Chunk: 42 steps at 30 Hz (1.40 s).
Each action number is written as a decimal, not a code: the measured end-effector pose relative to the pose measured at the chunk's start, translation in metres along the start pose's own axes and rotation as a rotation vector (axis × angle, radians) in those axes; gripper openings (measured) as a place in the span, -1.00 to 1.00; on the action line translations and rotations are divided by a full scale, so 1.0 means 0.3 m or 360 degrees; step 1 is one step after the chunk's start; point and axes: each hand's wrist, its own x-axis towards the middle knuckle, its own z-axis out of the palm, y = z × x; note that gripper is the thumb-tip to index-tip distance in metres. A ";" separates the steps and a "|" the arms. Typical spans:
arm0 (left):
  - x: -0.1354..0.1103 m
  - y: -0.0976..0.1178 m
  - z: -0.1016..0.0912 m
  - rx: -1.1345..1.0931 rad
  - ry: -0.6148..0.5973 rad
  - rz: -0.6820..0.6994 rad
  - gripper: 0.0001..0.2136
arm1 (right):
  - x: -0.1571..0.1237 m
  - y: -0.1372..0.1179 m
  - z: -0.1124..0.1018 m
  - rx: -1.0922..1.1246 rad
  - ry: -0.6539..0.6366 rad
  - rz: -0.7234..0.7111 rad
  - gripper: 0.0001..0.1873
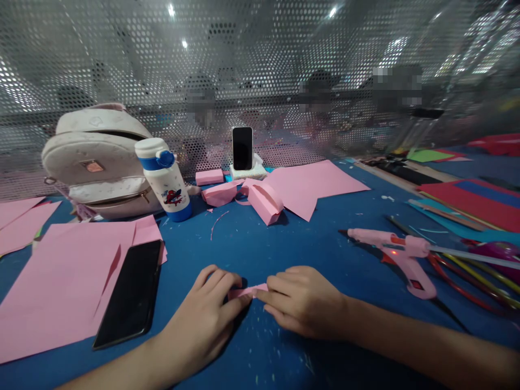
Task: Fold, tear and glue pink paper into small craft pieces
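Note:
My left hand (pixel 205 314) and my right hand (pixel 303 300) meet low in the middle of the blue table (pixel 252 244). Both pinch a small pink paper strip (pixel 247 291) that lies flat between the fingertips. The fingers of each hand are curled and pressed on the strip's ends. Most of the strip is hidden under them. A black phone (pixel 132 292) lies face up just left of my left hand, on a pink paper sheet (pixel 60 281).
A pink glue gun (pixel 400 252) lies to the right with coloured sticks and paper sheets (pixel 467 200). Farther back are folded pink paper pieces (pixel 264 200), a standing phone (pixel 242 148), a white bottle (pixel 164 179), a pale backpack (pixel 97 157) and a perforated metal screen (pixel 260 65).

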 end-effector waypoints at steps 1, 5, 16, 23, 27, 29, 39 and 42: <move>0.001 -0.001 0.001 -0.0005 0.0002 0.0000 -0.59 | 0.000 0.000 0.000 -0.0001 0.0011 -0.0003 -0.79; 0.003 -0.001 0.001 0.0008 0.0016 0.0008 -0.60 | 0.000 0.000 0.000 0.0013 0.0021 0.0015 -0.80; 0.003 -0.002 -0.006 0.0036 0.0017 0.0025 -0.62 | -0.007 -0.003 0.009 0.0070 -0.0025 0.0056 -0.78; 0.010 0.006 -0.029 0.0235 0.0072 0.0096 -0.68 | -0.005 -0.006 0.003 0.0128 -0.0127 0.0097 -0.73; 0.013 0.005 -0.050 0.0269 0.0026 0.0090 -0.73 | -0.005 -0.005 -0.001 0.0154 -0.0149 0.0114 -0.76; 0.011 -0.002 -0.061 0.0290 -0.0041 0.0095 -0.74 | -0.004 -0.004 -0.002 0.0160 -0.0152 0.0119 -0.76; -0.044 -0.018 -0.117 0.0573 -0.0389 0.0184 -0.55 | -0.001 0.001 -0.007 0.0247 -0.0222 0.0161 -0.71; -0.049 -0.023 -0.127 0.0558 -0.0464 0.0161 -0.49 | -0.001 0.002 -0.006 0.0251 -0.0205 0.0157 -0.70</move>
